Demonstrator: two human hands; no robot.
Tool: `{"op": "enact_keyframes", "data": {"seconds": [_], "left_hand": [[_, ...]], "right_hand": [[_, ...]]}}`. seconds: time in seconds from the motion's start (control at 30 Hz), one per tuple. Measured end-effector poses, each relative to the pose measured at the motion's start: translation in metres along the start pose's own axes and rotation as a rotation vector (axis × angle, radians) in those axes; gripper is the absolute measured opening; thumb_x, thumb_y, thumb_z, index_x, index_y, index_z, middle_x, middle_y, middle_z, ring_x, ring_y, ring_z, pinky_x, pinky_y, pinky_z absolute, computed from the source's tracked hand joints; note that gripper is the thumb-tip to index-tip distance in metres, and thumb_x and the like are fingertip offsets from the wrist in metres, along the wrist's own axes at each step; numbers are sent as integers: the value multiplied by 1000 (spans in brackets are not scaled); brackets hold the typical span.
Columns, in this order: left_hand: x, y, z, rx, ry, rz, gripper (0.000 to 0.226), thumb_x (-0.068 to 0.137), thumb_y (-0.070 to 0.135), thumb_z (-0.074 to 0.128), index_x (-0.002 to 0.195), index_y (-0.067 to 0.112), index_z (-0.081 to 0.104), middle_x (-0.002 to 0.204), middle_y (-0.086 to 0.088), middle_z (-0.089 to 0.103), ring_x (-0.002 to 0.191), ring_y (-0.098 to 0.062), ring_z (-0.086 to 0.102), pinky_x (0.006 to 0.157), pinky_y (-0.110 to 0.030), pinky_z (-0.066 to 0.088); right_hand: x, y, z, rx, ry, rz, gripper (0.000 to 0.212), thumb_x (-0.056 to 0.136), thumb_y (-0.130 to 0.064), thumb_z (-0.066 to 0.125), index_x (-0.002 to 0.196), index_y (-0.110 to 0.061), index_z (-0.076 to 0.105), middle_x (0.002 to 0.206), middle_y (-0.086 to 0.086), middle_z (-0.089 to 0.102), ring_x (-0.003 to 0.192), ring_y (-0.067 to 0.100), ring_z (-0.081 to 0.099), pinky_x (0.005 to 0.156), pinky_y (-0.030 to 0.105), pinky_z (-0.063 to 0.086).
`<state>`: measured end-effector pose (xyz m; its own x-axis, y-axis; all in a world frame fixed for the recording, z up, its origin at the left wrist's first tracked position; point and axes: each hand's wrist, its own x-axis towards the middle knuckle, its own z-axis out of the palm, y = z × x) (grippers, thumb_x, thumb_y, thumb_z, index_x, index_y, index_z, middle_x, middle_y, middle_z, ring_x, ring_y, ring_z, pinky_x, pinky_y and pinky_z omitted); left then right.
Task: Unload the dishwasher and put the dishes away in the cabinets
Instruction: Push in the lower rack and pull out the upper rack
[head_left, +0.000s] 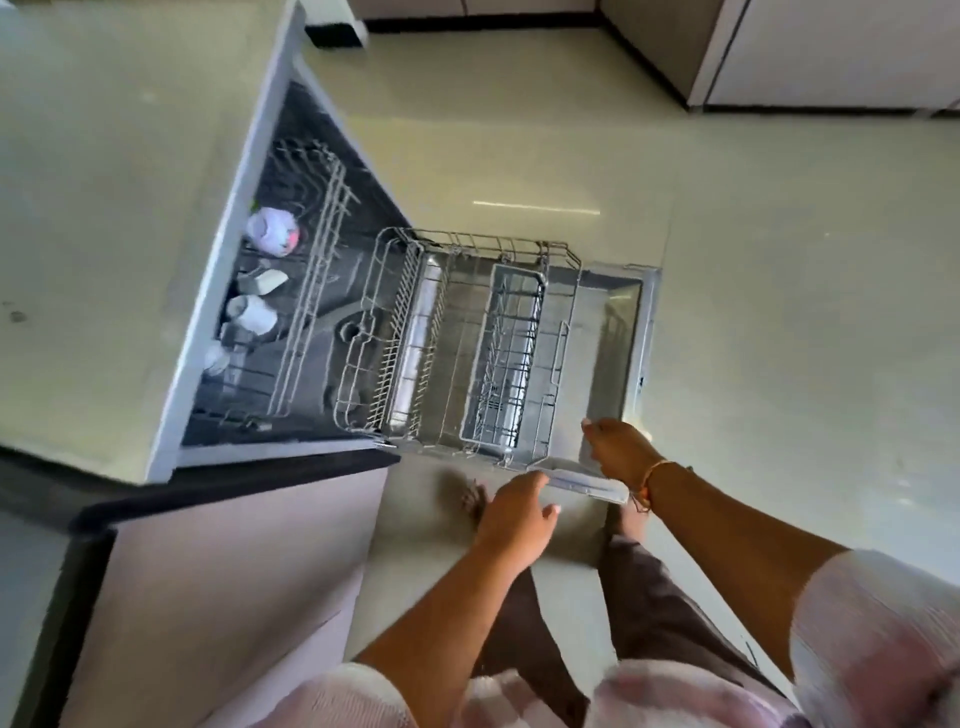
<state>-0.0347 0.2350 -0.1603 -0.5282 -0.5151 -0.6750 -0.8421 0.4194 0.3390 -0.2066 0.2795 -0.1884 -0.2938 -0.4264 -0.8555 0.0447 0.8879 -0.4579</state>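
The dishwasher door (608, 306) lies open with the lower rack (467, 343) pulled out over it. Cups (254, 312) sit in the upper rack (311, 291), left. The right hand (618, 452) is at the door's near edge; I cannot tell whether its grip closes. The left hand (519, 514), its grip slack and holding nothing, is just beside that edge.

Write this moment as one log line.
grey wire lower rack: out, empty; white cups: upper rack; left hand: open; right hand: steel dishwasher door edge, grip unclear
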Motion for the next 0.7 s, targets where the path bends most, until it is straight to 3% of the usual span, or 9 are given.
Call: {"op": "enact_keyframes", "data": {"seconds": [0.17,0.3,0.43,0.5,0.6,0.7], "left_hand": [[100,-6,27,433,-56,274,40,87,32,65,120,14,55,120,-8,60,113,-28,57,91,-42,48],[188,-20,62,650,-131,411,58,89,30,63,140,13,42,146,-6,44,140,-25,33,111,-46,30],[256,-29,94,875,-241,512,69,95,29,55,152,12,21,159,-4,22,149,-23,11,120,-45,11],[277,-37,100,992,-283,540,63,95,30,54,150,13,31,161,-4,19,149,-24,9,121,-45,7],[296,-56,102,1098,-299,621,46,90,32,58,133,17,57,157,-6,28,149,-23,11,120,-49,8],[299,-69,94,1091,-251,701,48,88,28,59,135,18,54,154,-4,36,149,-19,15,120,-51,8]], "right_hand": [[68,21,14,35,36,-2,27,104,-29,37,93,-16,58,94,9,58,89,27,54,78,27,36],[122,38,28,49,47,22,33,104,-28,40,120,-11,64,117,11,64,111,30,58,91,30,40],[181,61,39,84,31,59,36,101,-33,45,130,-18,60,126,6,63,113,25,58,96,30,42],[199,67,42,103,42,93,43,100,-36,46,138,-19,54,132,6,60,119,26,56,105,36,43],[217,66,48,90,38,119,45,101,-38,44,143,-21,48,137,7,57,122,27,55,109,39,42],[225,60,55,29,5,120,48,101,-41,43,145,-20,45,141,8,54,128,27,52,111,38,39]]}}
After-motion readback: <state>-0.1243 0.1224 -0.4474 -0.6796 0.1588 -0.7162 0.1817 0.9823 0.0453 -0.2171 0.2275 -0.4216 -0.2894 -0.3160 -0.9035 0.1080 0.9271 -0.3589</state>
